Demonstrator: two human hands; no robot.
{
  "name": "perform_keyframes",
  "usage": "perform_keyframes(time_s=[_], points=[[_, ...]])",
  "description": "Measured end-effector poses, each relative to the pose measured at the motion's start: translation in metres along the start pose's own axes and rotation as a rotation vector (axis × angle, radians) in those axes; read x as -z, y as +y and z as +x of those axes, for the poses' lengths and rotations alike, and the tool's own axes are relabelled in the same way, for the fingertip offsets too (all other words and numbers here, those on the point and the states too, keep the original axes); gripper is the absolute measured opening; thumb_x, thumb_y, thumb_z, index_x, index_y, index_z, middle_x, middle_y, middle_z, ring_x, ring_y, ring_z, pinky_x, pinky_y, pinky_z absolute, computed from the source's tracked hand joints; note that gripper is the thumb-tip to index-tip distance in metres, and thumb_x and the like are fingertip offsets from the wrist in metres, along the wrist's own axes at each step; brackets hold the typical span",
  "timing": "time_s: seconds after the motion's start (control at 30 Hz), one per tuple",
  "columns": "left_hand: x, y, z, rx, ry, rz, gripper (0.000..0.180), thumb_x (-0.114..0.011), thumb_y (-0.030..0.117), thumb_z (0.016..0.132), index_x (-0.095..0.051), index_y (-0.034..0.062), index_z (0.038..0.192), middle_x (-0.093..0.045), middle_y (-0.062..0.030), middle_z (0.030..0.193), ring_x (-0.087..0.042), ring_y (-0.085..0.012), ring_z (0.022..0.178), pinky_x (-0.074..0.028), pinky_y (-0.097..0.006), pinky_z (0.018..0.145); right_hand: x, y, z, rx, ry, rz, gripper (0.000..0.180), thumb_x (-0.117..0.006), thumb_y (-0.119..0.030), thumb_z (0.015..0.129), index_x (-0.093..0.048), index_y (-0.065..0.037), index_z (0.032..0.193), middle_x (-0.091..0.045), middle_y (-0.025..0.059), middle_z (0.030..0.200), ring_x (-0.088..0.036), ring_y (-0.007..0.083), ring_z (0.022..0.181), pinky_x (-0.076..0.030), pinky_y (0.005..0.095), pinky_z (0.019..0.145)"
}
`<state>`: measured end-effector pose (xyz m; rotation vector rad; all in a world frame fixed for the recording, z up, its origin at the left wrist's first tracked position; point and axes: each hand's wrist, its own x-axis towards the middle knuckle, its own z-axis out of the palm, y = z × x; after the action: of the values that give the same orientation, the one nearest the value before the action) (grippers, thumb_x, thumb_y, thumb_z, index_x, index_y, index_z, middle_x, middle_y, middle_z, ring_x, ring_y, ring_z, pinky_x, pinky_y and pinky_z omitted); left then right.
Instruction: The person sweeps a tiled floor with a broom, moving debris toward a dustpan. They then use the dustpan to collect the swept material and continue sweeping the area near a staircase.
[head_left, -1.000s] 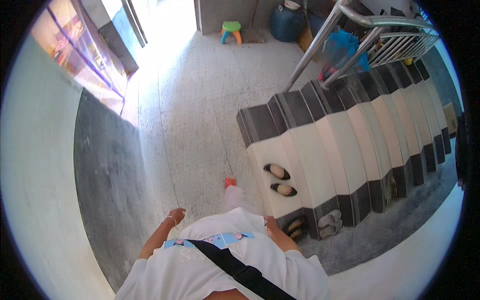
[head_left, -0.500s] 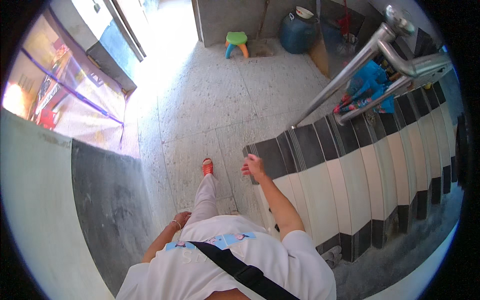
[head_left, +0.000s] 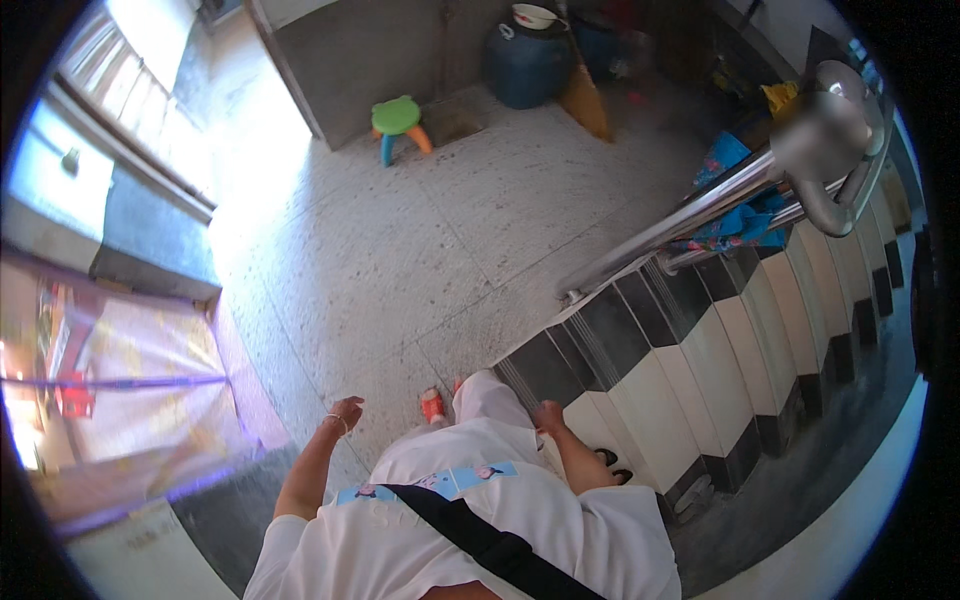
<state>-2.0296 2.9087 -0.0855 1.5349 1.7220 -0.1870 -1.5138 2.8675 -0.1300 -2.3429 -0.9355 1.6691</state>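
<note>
My left hand [head_left: 347,411] swings out ahead of my left hip, a bracelet on its wrist. Its fingers are loosely bent and slightly apart, with nothing in them. Close to my right thigh hangs my right hand [head_left: 547,416], blurred, its fingers too smeared to read. It is nearest to the staircase [head_left: 650,380] of pale treads with black ends, and I cannot make out anything in it. I wear red shoes [head_left: 432,405], light trousers and a white shirt [head_left: 440,540] crossed by a black strap [head_left: 480,535].
A shiny metal railing [head_left: 690,215] lines the stairs, with blue bags [head_left: 745,222] beside it. Ahead on the grey tiled floor [head_left: 400,250] stand a green-topped stool [head_left: 396,116] and a blue barrel [head_left: 525,68] with a bowl on top. At left, a translucent curtain [head_left: 150,350] covers an opening.
My view has turned right and moved forward past the lower stairs. My left hand has swung forward; my right hand has dropped back toward my thigh. Both shoes now show.
</note>
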Motion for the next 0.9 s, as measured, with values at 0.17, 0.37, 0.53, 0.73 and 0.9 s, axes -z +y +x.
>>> perform_keyframes(time_s=[0.17, 0.37, 0.53, 0.73, 0.9], points=[[0.056, 0.117, 0.145, -0.245, -0.075, -0.143, 0.026, -0.051, 0.017, 0.078, -0.059, 0.0114, 0.103, -0.063, -0.0151, 0.084, -0.061, -0.0295, 0.079, -0.048, -0.036, 0.072, -0.033, 0.155, 0.164, 0.361, 0.245, -0.287, 0.021, -0.052, -0.019, 0.073, -0.062, 0.000, 0.071, -0.060, 0.0197, 0.070, -0.060, 0.0298, 0.060, -0.048, 0.0404, 0.058], [0.163, 0.226, 0.276, -0.328, -0.092, -0.117, 0.029, -0.053, 0.018, 0.077, -0.058, 0.0126, 0.106, -0.064, -0.0131, 0.082, -0.061, -0.0263, 0.078, -0.049, -0.034, 0.073, 0.011, -0.021, 0.245, 0.513, 0.133, -0.354, 0.020, -0.053, -0.019, 0.073, -0.062, -0.001, 0.075, -0.060, 0.0188, 0.071, -0.060, 0.0305, 0.064, -0.048, 0.0407, 0.064], [0.248, 0.280, 0.407, -0.451, -0.061, 0.122, 0.031, -0.054, 0.018, 0.076, -0.058, 0.0149, 0.107, -0.064, -0.0111, 0.082, -0.061, -0.0255, 0.078, -0.049, -0.035, 0.071, 0.125, -0.236, 0.283, 0.510, 0.235, -0.352, 0.018, -0.054, -0.015, 0.077, -0.059, 0.000, 0.085, -0.058, 0.0162, 0.069, -0.057, 0.0272, 0.058, -0.047, 0.0390, 0.057], [0.384, 0.391, 0.547, -0.883, 0.035, 0.003, 0.026, -0.054, 0.016, 0.079, -0.057, 0.0105, 0.104, -0.061, -0.0099, 0.092, -0.059, -0.0240, 0.076, -0.048, -0.033, 0.068, 0.243, -0.451, 0.275, 0.075, 0.304, 0.543, 0.033, -0.049, -0.011, 0.084, -0.045, 0.003, 0.114, -0.055, 0.0115, 0.067, -0.055, 0.0208, 0.050, -0.046, 0.0325, 0.043], [0.499, 0.484, 0.687, -0.683, 0.063, 0.465, 0.031, -0.057, 0.017, 0.076, -0.057, 0.0073, 0.105, -0.062, -0.0117, 0.096, -0.059, -0.0246, 0.091, -0.047, -0.033, 0.077, 0.216, -0.528, 0.312, 0.103, 0.295, 0.785, 0.046, -0.050, -0.015, 0.084, -0.037, 0.001, 0.126, -0.057, 0.0106, 0.072, -0.060, 0.0186, 0.057, -0.050, 0.0329, 0.047]])
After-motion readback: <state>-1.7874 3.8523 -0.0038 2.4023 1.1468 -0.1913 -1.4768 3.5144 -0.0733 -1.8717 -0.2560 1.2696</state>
